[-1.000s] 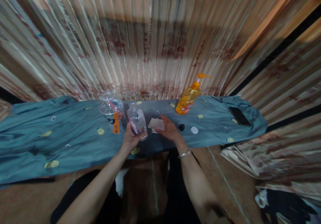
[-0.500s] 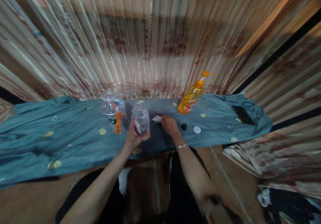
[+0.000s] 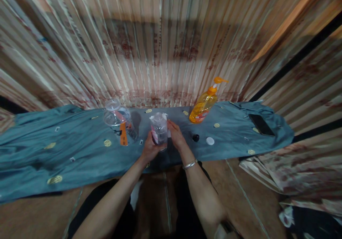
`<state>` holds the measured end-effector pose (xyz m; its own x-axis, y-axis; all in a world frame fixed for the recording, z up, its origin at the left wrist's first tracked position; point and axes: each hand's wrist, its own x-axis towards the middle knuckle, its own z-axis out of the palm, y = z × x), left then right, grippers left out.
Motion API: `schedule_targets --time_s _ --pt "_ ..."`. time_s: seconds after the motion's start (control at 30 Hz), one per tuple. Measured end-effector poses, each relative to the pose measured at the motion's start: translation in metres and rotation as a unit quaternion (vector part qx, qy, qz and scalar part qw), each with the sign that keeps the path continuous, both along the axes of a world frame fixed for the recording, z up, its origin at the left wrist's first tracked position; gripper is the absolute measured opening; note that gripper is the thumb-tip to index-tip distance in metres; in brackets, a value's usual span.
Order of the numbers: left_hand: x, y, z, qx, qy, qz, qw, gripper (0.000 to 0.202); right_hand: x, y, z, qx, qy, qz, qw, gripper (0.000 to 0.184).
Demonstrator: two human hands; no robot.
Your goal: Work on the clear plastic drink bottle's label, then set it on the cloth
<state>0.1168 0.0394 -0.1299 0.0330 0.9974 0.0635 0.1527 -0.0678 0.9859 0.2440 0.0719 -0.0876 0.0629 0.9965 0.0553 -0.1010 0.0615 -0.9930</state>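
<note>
A small clear plastic bottle (image 3: 160, 128), uncapped, stands upright in my left hand (image 3: 151, 149), which is closed around its lower left side. White tissue (image 3: 165, 116) shows behind and beside the bottle's upper part. My right hand (image 3: 175, 135) presses that tissue against the bottle's right side, fingers reaching toward the back; the fingertips are partly hidden. To the right of this hand lie a black cap (image 3: 196, 137) and a white cap (image 3: 210, 141). Left of the bottle stands a larger clear jar (image 3: 119, 121) with an orange label, its mouth uncovered.
An orange pump bottle (image 3: 203, 107) stands at the back right. A black phone (image 3: 261, 125) lies near the right end of the cloth-covered table (image 3: 88, 153). A patterned curtain (image 3: 160, 53) hangs right behind the table.
The small bottle has moved right in my left hand. My right hand has brought the tissue from the table up to the bottle's side and back.
</note>
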Motion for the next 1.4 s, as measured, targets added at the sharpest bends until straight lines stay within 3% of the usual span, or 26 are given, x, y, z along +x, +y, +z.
schedule_targets --time_s 0.1,0.23,0.4,0.63,0.8,0.9,0.97,1.1,1.2,1.3,1.4 --pt "0.001 0.002 -0.002 0.006 0.0 0.005 1.0 0.042 0.011 -0.011 0.019 0.03 -0.016 -0.002 0.999 0.043" --pt "0.007 0.004 0.0 0.018 -0.012 0.006 1.0 0.042 0.018 -0.036 0.04 0.152 -0.118 -0.007 0.981 0.042" --pt "0.014 0.001 0.009 0.036 -0.021 0.007 0.999 0.044 0.012 -0.058 0.037 0.224 -0.257 -0.034 0.94 0.047" --pt "0.008 -0.001 0.013 0.033 -0.016 -0.042 0.998 0.044 0.025 -0.05 0.026 0.204 -0.245 -0.059 0.946 0.049" --pt "0.004 0.003 0.014 0.014 -0.005 -0.043 0.999 0.042 0.025 -0.047 0.022 0.196 -0.218 -0.048 0.955 0.046" --pt "0.003 0.007 0.012 0.011 0.003 -0.024 1.0 0.042 0.029 -0.039 0.008 0.137 -0.197 -0.04 0.97 0.04" --pt "0.003 0.008 0.01 0.01 0.013 -0.005 1.0 0.042 0.034 -0.032 -0.003 0.082 -0.219 0.004 0.972 0.035" --pt "-0.001 0.009 0.008 0.006 0.037 0.02 0.999 0.041 0.041 -0.025 -0.019 0.03 -0.312 0.014 0.95 0.03" --pt "-0.005 0.007 0.012 0.003 0.056 0.026 0.998 0.04 0.04 -0.028 -0.025 0.048 -0.37 0.005 0.928 0.031" --pt "-0.007 0.005 0.017 0.001 0.077 0.034 0.996 0.04 0.043 -0.034 -0.021 0.105 -0.444 -0.008 0.89 0.037" --pt "-0.01 0.004 0.022 0.001 0.095 0.035 0.995 0.04 0.061 -0.039 -0.007 0.107 -0.517 -0.086 0.845 0.043"
